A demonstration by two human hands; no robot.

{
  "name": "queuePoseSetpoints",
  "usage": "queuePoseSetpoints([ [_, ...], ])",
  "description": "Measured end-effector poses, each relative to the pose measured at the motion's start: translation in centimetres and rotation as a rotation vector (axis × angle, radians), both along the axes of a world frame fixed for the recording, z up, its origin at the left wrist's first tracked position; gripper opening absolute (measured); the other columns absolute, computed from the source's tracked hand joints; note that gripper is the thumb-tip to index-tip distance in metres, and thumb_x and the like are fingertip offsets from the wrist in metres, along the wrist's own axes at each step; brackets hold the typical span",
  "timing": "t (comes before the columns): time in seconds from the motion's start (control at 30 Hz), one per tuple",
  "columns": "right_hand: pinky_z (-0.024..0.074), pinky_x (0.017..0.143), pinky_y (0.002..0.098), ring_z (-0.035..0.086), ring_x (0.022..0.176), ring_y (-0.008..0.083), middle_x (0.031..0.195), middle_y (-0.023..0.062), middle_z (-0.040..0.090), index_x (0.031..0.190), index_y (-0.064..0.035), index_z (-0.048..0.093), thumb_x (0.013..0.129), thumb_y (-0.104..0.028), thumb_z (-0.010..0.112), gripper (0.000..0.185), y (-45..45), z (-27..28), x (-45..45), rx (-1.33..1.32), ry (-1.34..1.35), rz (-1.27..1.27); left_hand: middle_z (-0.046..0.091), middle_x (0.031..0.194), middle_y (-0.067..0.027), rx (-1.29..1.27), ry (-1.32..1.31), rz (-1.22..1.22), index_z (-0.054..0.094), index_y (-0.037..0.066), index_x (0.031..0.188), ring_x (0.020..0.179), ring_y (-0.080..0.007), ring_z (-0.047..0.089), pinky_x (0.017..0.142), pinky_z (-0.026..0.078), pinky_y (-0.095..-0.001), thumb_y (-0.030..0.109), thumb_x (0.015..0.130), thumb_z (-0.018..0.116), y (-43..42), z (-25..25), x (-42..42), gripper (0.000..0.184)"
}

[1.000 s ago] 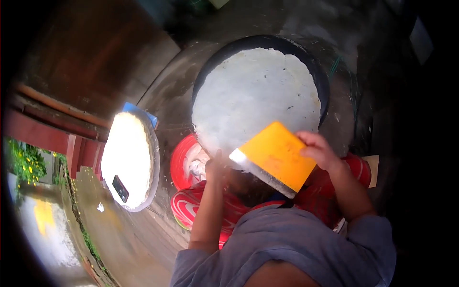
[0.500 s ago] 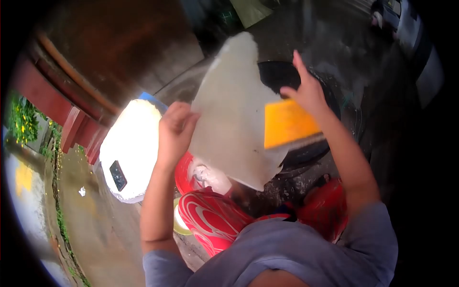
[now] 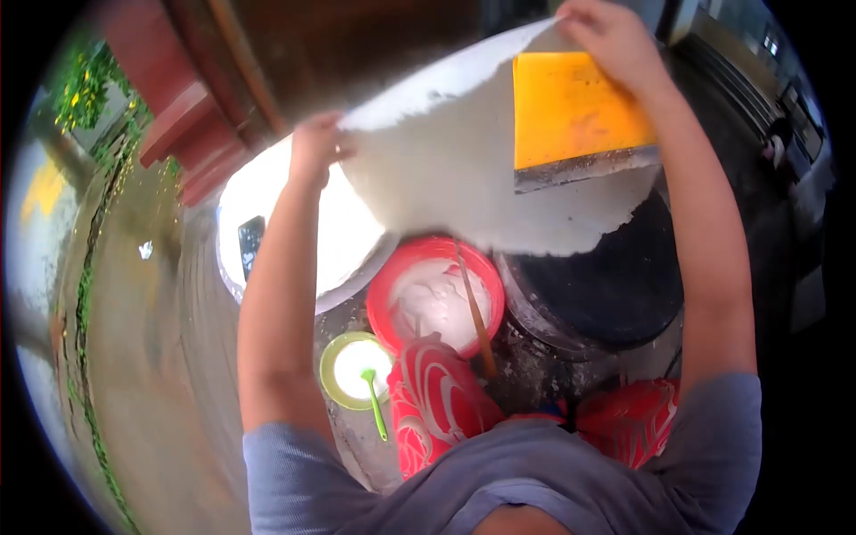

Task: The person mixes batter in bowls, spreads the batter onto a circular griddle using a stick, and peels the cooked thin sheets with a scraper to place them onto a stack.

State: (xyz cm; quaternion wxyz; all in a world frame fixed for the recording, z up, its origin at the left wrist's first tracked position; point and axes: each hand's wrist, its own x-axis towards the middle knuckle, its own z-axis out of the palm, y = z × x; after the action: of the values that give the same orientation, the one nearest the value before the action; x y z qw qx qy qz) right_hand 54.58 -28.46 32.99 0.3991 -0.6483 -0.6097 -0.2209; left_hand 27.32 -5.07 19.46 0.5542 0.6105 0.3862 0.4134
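Observation:
A thin pale sheet (image 3: 437,169) hangs stretched between my two hands, its ragged lower edge over a round black pan (image 3: 615,276). My left hand (image 3: 316,147) pinches its left edge, above a bright white round stack (image 3: 276,187). The sheet's upper right edge is gripped by my right hand (image 3: 611,40), fingers closed. A yellow-orange scraper (image 3: 580,107) with a metal edge lies against the sheet just below my right hand; how it is held is hidden. Below the sheet stands a red basin (image 3: 382,308) of thick white paste with a wooden stick (image 3: 477,312).
A green bowl (image 3: 334,392) of white stuff, with a green spoon (image 3: 373,401), stands by my left knee. A dark phone (image 3: 251,242) lies on the white stack. Red posts (image 3: 201,125) rise at the upper left, and a step with yellow-flowered plants (image 3: 85,98) lies beyond.
The sheet has come off the black pan and moved left, towards the white stack. My left hand took its edge, my right hand then gripped the other side. The view has turned left.

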Motion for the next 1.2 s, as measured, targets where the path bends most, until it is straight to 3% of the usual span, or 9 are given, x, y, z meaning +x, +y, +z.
queuePoseSetpoints([
  [0.1,0.0475,0.069,0.0252,0.060,0.081,0.0166,0.088,0.0051,0.063,0.093,-0.0117,0.062,0.088,-0.018,0.054,0.011,0.5,1.0,-4.8,0.020,-0.099,-0.018,0.063,0.095,-0.0120,0.278,-0.117,0.083,0.060,-0.004,0.106,0.085,-0.0204,0.059,0.075,0.047,-0.0298,-0.006,0.071,0.055,3.9,1.8,-2.8,0.035],
  [0.13,0.0475,0.069,0.0252,0.060,0.081,0.0166,0.088,0.0051,0.063,0.093,-0.0117,0.062,0.088,-0.018,0.054,0.011,0.9,0.3,-6.3,0.024,-0.103,0.005,0.063,0.091,-0.0078,0.390,-0.114,0.156,0.061,-0.001,0.101,0.082,-0.0164,0.061,0.076,0.050,-0.0244,-0.001,0.086,0.048,4.8,2.1,-4.3,0.020],
  [0.2,0.0465,0.064,0.0231,0.060,0.074,0.0142,0.084,0.0044,0.063,0.092,-0.0098,0.063,0.088,-0.017,0.055,0.011,1.7,-2.0,-8.9,-0.009,-0.016,0.128,0.063,0.091,-0.0079,0.438,-0.053,0.319,0.061,-0.002,0.103,0.081,-0.0160,0.062,0.074,0.051,-0.0244,0.001,0.086,0.049,5.2,2.3,-7.9,0.021],
  [0.33,0.0480,0.060,0.0301,0.062,0.068,0.0234,0.076,0.0115,0.062,0.088,-0.0067,0.060,0.081,-0.008,0.057,0.008,4.9,-7.9,-12.1,-0.148,0.200,0.239,0.061,0.103,-0.0105,0.591,-0.151,0.334,0.060,-0.002,0.104,0.094,-0.0171,0.060,0.077,0.051,-0.0297,-0.002,0.083,0.051,7.5,-1.1,-14.9,0.023],
  [0.53,0.0503,0.066,0.0356,0.061,0.078,0.0308,0.092,0.0104,0.064,0.088,-0.0088,0.061,0.078,-0.005,0.053,0.013,13.5,-25.3,-16.5,-0.118,0.277,0.530,0.058,0.101,-0.0112,1.232,0.494,0.663,0.061,0.003,0.089,0.116,-0.0312,0.047,0.096,0.038,-0.0384,-0.013,0.066,0.050,1.4,-7.9,-23.1,0.030],
  [0.73,0.0485,0.066,0.0392,0.060,0.078,0.0316,0.093,0.0086,0.064,0.089,-0.0097,0.061,0.080,-0.012,0.049,0.015,15.5,-32.3,-18.6,-0.550,0.233,0.399,0.058,0.106,-0.0101,0.753,0.672,0.547,0.062,0.004,0.093,0.117,-0.0307,0.046,0.094,0.041,-0.0384,-0.016,0.063,0.048,-0.5,-19.3,-27.5,0.039],
  [1.0,0.0485,0.066,0.0361,0.060,0.076,0.0321,0.087,0.0129,0.064,0.090,-0.0073,0.062,0.079,-0.013,0.056,0.014,16.2,-31.8,-19.2,-0.553,0.240,0.426,0.059,0.106,-0.0097,0.624,0.705,0.642,0.064,0.004,0.086,0.114,-0.0294,0.049,0.092,0.043,-0.0363,-0.013,0.065,0.052,3.1,-21.1,-28.6,0.030],
  [1.1,0.0473,0.064,0.0321,0.062,0.070,0.0267,0.078,0.0129,0.064,0.088,-0.0042,0.062,0.080,-0.014,0.059,0.013,16.7,-32.0,-19.5,-0.597,0.388,0.429,0.054,0.114,-0.0101,0.625,0.801,0.896,0.061,0.006,0.101,0.103,-0.0309,0.052,0.088,0.043,-0.0377,0.000,0.066,0.060,3.2,-21.3,-28.2,0.035],
  [1.2,0.0449,0.061,0.0280,0.060,0.064,0.0169,0.070,0.0091,0.063,0.084,-0.0020,0.062,0.080,-0.015,0.062,0.014,18.4,-33.1,-19.0,-0.620,0.657,0.437,0.053,0.108,-0.0144,0.146,0.887,1.132,0.059,0.004,0.103,0.099,-0.0325,0.051,0.084,0.043,-0.0397,0.021,0.069,0.065,2.6,-21.9,-27.0,0.038],
])
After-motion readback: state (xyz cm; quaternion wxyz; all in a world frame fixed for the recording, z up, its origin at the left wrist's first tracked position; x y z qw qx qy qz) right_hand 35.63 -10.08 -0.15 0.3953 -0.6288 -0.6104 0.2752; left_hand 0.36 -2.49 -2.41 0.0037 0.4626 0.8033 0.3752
